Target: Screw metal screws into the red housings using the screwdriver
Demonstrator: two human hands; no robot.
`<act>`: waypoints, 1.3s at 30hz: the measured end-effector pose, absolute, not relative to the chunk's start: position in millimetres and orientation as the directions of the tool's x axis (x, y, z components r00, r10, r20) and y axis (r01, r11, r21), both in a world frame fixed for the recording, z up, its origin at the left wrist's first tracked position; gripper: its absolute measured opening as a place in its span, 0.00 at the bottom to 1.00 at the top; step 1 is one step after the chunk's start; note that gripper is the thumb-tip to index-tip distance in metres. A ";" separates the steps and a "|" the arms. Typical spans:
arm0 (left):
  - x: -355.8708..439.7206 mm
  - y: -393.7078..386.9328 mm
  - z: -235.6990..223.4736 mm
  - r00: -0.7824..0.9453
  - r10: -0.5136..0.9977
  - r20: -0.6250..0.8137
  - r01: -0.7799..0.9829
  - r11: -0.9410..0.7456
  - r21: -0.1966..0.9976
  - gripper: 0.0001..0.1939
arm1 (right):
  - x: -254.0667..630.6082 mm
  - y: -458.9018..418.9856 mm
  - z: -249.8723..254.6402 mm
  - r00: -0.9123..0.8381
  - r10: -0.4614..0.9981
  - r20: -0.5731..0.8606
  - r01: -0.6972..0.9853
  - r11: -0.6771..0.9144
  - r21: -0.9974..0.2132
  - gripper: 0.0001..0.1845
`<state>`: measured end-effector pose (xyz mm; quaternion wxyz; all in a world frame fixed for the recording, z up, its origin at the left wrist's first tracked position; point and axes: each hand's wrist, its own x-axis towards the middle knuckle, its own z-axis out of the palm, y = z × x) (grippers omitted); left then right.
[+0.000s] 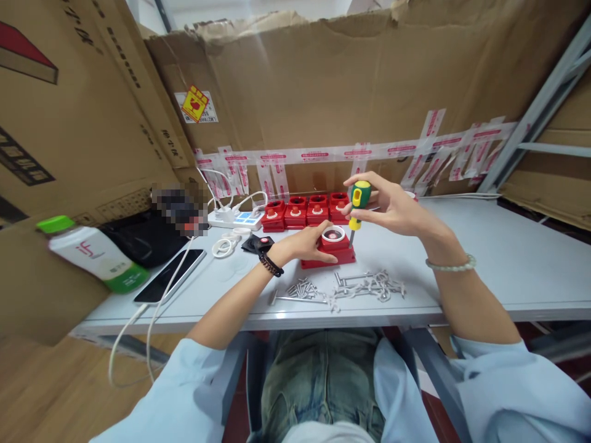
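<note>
A red box-shaped unit (pixel 318 259) with a white ring on top sits on the table in front of me. My left hand (pixel 305 242) grips it from the left, fingers behind and thumb along the near side. In my right hand (pixel 392 206) is a screwdriver (pixel 361 195) with a green and yellow handle, held nearly upright. Its tip reaches the right end of the red unit; whether it sits in a screw I cannot tell. Nearer to me lie a pile of loose screws (pixel 302 288) and several metal rods with white strings (pixel 378 285).
Behind the unit stands a row of similar red units (pixel 295 212). A white power strip (pixel 235 218), a coiled cable (pixel 225 246), a phone (pixel 170 277) and a tilted drink bottle (pixel 95 255) are on the left. Cardboard (pixel 323 92) walls the back; a metal shelf post (pixel 530 104) is at right.
</note>
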<state>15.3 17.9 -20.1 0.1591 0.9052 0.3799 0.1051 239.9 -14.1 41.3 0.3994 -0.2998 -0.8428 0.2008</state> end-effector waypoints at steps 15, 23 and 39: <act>15.2 17.9 -20.6 0.682 0.728 0.074 0.661 -0.656 0.364 0.41 | 225.6 -15.8 32.4 -0.241 0.665 0.707 0.555 0.692 -0.462 0.19; 14.6 17.6 -21.3 0.677 0.732 0.080 0.666 -0.655 0.358 0.41 | 230.2 -17.5 31.8 -0.221 0.664 0.715 0.548 0.691 -0.472 0.21; 18.1 26.4 -24.8 0.723 0.685 0.086 0.636 -0.710 0.302 0.26 | 175.7 -32.6 -2.3 -0.258 0.620 0.741 0.210 0.785 -0.583 0.20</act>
